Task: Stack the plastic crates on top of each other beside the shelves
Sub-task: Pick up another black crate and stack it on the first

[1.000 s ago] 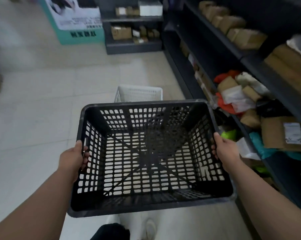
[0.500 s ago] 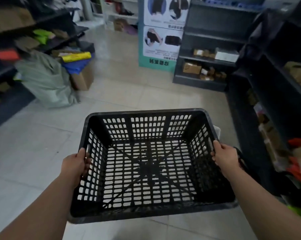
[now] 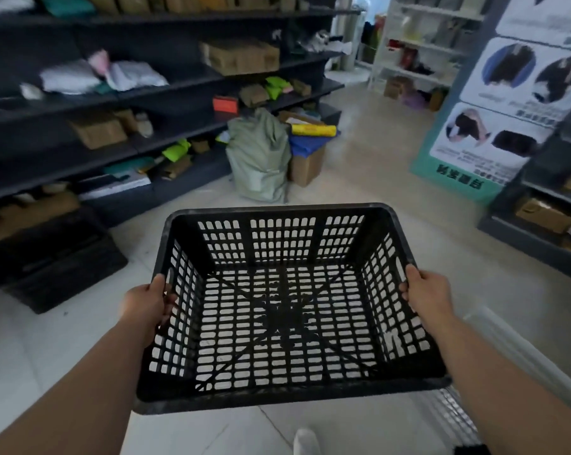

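Note:
I hold an empty black perforated plastic crate (image 3: pixel 287 310) in the air in front of me, its open top facing up. My left hand (image 3: pixel 144 305) grips its left rim and my right hand (image 3: pixel 425 295) grips its right rim. Black crates (image 3: pixel 53 261) sit stacked on the floor at the left, against the dark shelves (image 3: pixel 113 103). A white crate (image 3: pixel 520 353) shows partly at the lower right, behind my right forearm.
Dark shelves along the left hold boxes and parcels. A green sack (image 3: pixel 258 159) and a cardboard box (image 3: pixel 305 165) stand on the floor ahead. A teal poster stand (image 3: pixel 504 103) and another shelf unit (image 3: pixel 546 221) are on the right. The floor is light tile.
The view has swung left with the crate held in both hands: the right-hand shelves and white crate left centre view, and the left shelves, green sack and stacked black crates came into view.

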{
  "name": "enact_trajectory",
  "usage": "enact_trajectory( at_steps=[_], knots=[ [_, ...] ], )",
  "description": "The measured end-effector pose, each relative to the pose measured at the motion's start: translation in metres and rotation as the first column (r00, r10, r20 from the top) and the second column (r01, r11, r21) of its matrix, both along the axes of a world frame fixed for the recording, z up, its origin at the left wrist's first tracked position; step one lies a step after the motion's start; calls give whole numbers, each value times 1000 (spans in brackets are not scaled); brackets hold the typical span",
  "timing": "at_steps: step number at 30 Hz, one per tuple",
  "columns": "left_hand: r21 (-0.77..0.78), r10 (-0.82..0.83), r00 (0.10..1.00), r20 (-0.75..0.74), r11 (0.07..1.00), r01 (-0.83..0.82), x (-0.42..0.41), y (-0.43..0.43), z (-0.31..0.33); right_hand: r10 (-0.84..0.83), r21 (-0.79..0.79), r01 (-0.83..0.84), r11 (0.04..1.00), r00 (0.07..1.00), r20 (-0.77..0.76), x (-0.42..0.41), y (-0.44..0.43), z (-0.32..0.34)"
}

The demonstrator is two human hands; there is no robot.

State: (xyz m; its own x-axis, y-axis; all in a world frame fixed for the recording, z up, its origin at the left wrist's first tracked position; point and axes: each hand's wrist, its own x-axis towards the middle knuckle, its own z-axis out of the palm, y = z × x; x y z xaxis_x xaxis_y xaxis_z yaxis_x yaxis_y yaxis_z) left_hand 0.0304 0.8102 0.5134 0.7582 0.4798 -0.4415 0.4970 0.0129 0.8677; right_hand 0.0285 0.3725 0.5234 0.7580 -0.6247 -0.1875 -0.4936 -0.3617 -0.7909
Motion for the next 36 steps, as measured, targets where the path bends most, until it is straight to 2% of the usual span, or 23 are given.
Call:
enact_trajectory(
  at_steps=[8, 19, 27, 36],
  knots=[
    [52, 314, 949, -24, 948, -313, 33, 93, -11, 314, 33, -314, 949, 949, -4, 159, 107, -2],
    [76, 634, 773, -5, 771, -632, 62, 188, -20, 667, 75, -665, 743, 745, 5, 336, 275, -6],
    [70, 732, 681, -24, 680, -730, 79, 289, -29, 759, 109, -753, 649, 651, -14, 403, 418, -22],
    [58, 732, 679, -54, 681, -730, 130, 448, -13, 767, 150, -756, 637, 640, -34, 459, 582, -30]
  ],
)
